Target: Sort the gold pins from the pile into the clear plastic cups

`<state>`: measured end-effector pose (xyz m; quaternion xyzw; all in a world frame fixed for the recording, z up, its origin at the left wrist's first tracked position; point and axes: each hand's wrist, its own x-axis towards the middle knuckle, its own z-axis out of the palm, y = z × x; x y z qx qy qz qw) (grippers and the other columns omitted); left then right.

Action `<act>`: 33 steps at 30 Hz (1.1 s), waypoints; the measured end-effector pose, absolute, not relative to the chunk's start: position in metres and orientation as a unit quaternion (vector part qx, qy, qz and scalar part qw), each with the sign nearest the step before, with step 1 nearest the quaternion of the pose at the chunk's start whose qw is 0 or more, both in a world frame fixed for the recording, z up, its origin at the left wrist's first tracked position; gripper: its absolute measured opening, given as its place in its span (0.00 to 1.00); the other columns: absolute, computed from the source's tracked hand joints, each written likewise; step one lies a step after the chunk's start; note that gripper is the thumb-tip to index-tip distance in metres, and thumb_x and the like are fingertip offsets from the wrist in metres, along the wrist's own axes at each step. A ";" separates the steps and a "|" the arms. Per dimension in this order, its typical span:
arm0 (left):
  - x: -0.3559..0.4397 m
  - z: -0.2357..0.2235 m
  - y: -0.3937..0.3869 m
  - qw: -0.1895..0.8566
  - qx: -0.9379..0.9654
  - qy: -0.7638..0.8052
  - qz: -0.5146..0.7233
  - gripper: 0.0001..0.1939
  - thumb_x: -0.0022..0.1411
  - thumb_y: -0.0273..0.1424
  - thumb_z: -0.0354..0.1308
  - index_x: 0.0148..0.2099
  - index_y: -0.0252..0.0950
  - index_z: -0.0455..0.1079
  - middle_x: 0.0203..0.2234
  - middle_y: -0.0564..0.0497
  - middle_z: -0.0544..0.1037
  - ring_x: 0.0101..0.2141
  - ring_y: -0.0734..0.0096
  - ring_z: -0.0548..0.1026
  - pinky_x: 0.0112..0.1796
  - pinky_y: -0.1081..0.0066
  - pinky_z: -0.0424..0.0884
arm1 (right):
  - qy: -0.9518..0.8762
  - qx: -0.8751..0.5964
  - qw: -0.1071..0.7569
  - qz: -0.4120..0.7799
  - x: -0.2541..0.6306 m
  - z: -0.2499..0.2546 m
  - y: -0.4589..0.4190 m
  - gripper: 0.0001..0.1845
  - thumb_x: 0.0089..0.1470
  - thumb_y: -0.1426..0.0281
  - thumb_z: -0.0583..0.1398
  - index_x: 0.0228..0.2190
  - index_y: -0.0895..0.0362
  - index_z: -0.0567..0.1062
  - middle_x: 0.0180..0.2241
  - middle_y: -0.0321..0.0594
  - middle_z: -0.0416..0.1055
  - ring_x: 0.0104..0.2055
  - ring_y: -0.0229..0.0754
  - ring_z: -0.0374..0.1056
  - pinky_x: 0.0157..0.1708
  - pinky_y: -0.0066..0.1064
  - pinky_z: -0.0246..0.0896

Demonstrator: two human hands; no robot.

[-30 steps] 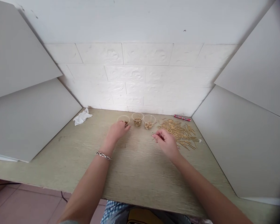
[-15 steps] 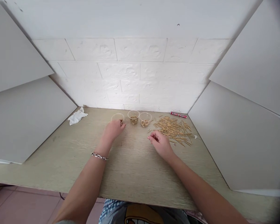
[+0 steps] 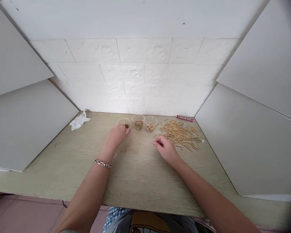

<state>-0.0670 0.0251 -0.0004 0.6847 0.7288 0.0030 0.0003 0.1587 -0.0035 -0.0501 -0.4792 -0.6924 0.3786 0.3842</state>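
Three small clear cups stand in a row near the back wall, each with small gold pieces inside: the left cup, the middle cup and the right cup. A spread pile of thin gold pins lies to their right. My left hand, a bracelet on its wrist, has its bunched fingertips at the left cup's near rim. My right hand rests with curled fingers on the table just left of the pile, next to a few stray pins. Whether either hand holds pins is hidden.
The pale wooden table is boxed in by white panels on the left and right and a white brick-pattern wall behind. A crumpled white cloth lies at the back left. A red pen-like stick lies at the back right.
The view has shifted a little, so everything sits slightly left and higher. My left hand stays at the left cup. My right hand has drawn slightly away from the pin pile.
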 end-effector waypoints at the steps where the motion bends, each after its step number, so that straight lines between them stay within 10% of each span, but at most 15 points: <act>1: -0.067 0.000 0.025 0.001 0.686 0.727 0.005 0.23 0.61 0.41 0.39 0.35 0.31 0.70 0.37 0.40 0.73 0.37 0.59 0.73 0.38 0.66 0.67 | -0.689 -0.481 0.388 0.380 0.160 -0.049 -0.003 0.09 0.48 0.63 0.56 0.24 0.56 0.64 0.19 0.32 0.61 0.22 0.35 0.56 0.24 0.28 0.50; 33: -0.069 0.001 0.027 0.035 0.703 0.708 0.059 0.21 0.60 0.38 0.41 0.32 0.31 0.70 0.38 0.41 0.73 0.39 0.62 0.71 0.43 0.68 0.65 | -0.683 -0.488 0.385 0.384 0.160 -0.054 0.000 0.09 0.48 0.64 0.55 0.24 0.56 0.64 0.19 0.32 0.62 0.23 0.35 0.56 0.25 0.28 0.50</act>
